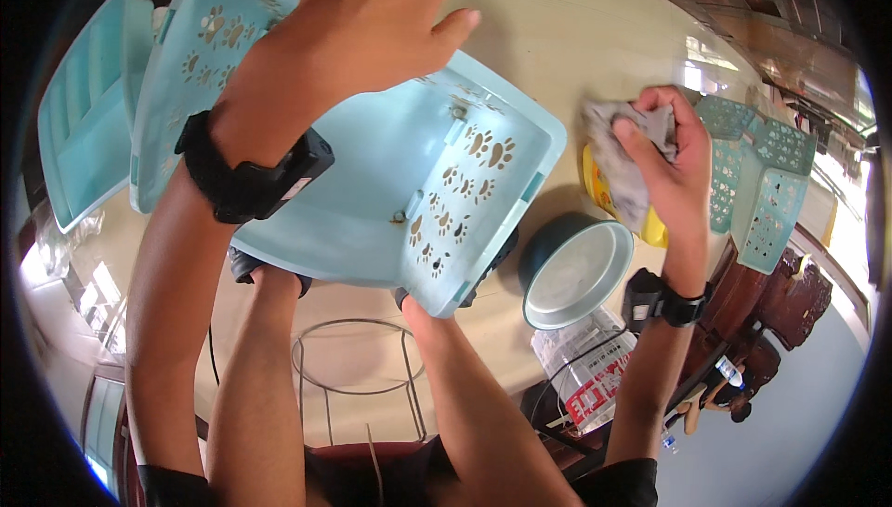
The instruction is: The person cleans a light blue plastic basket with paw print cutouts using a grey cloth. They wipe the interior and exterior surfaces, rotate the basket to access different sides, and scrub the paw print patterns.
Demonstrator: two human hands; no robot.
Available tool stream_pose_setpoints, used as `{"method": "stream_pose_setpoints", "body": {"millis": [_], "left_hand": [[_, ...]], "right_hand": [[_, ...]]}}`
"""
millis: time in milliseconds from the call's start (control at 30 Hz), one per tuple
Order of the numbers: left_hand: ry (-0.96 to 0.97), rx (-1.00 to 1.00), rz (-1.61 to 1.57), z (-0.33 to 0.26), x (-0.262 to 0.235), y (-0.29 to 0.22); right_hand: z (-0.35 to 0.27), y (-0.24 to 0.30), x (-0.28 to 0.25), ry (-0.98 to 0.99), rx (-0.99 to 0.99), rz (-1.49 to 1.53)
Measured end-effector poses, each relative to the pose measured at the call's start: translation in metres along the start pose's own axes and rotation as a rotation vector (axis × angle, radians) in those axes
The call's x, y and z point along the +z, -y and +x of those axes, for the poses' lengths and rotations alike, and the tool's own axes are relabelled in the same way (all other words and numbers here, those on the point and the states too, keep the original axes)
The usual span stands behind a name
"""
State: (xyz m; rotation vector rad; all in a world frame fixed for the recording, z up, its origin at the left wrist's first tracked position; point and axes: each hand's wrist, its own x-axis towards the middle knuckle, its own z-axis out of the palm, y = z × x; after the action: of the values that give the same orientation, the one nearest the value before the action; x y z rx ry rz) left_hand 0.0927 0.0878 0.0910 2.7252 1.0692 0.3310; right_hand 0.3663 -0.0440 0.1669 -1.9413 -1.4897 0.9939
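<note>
A light-blue plastic basket [353, 191] with paw-print holes in its side walls stands tilted in front of my legs. My left hand [372, 28] lies over its far rim, fingers curled and partly hidden, thumb sticking out to the right. Off to the right, my right hand [674, 149] grips a crumpled grey cloth [636, 158], clear of the basket. Behind the cloth a yellow container [596, 182] shows in part. Nearer to me is a round blue-grey basin [578, 275] with a pale inside.
Another light-blue plastic piece [88, 117] stands at far left. Green panels with paw-print holes [762, 172] are at the right. A round metal-framed stool [358, 358] is between my legs. A clear package with red print [590, 377] lies below the basin. A person [725, 400] is farther right.
</note>
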Motion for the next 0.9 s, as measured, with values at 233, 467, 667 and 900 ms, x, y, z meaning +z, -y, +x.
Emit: {"method": "stream_pose_setpoints", "body": {"millis": [233, 467, 667, 900], "left_hand": [[0.091, -0.066, -0.085, 0.009, -0.004, -0.007], [0.067, -0.095, -0.04, 0.007, 0.002, -0.006], [0.091, -0.112, -0.05, 0.008, -0.001, -0.007], [0.121, -0.099, -0.083, 0.013, -0.001, -0.009]], "right_hand": [[0.014, 0.03, 0.056, -0.046, -0.212, -0.151], [0.016, 0.024, 0.046, 0.035, -0.078, -0.198], [0.018, 0.026, 0.059, -0.001, -0.165, -0.14], [0.014, 0.023, 0.061, -0.046, -0.245, -0.249]]}}
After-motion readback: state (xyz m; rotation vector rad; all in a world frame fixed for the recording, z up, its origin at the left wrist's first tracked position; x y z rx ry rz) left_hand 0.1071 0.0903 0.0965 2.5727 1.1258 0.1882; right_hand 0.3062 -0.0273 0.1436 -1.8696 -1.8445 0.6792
